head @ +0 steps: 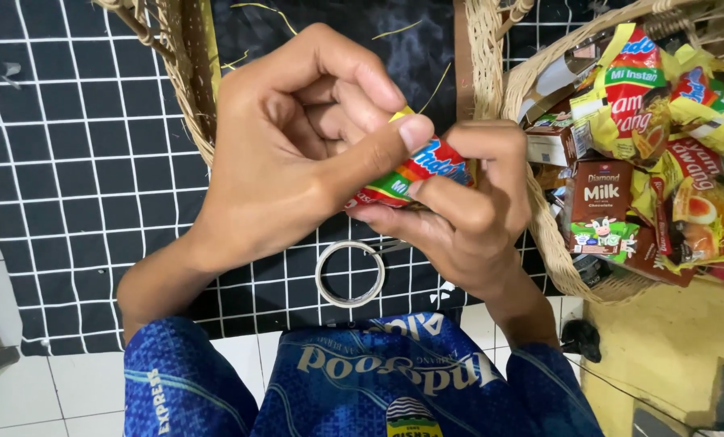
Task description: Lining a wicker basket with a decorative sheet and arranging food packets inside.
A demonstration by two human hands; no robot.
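Left hand (297, 146) and right hand (467, 202) both pinch a small colourful packet (414, 171) (mostly hidden by fingers); tape roll (350, 273) at 6 o'clock.

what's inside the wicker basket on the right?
The wicker basket holds yellow-red noodle packets and small brown milk cartons. Anything beneath that pile is covered.

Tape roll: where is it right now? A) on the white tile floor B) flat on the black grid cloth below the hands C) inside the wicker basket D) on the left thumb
B: the clear tape roll lies flat on the black grid cloth, just below the left hand and right hand, which both pinch a folded snack wrapper and do not touch it.
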